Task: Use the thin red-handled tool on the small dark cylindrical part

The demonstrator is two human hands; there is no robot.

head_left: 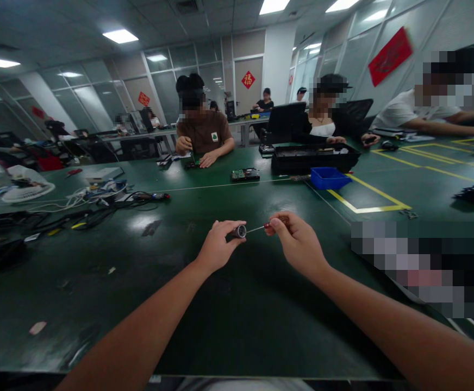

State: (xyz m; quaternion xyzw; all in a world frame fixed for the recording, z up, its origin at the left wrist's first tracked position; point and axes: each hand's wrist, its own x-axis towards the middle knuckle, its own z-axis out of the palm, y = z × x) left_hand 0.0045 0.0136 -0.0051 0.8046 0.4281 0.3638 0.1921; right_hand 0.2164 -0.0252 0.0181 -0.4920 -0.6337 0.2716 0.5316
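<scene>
Above the green table, my left hand [216,247] is closed round a short dark cylinder [240,232]. Its round end, with a pale ring inside, faces right. Opposite it, my right hand [296,239] grips a screwdriver [267,226] with a dark red handle, the fingers wrapped round it. The thin metal shaft points left at the cylinder's ringed end. Whether the tip touches the cylinder or goes into it is too small to tell. Most of the cylinder is hidden by my left fingers.
Tangled cables [135,202] lie on the left. A circuit board [245,174], a blue bin [330,178] and a long black tray [314,157] stand farther back. A blurred-out flat object [416,266] is on the right. Co-workers sit across the table, one in a brown shirt [204,133].
</scene>
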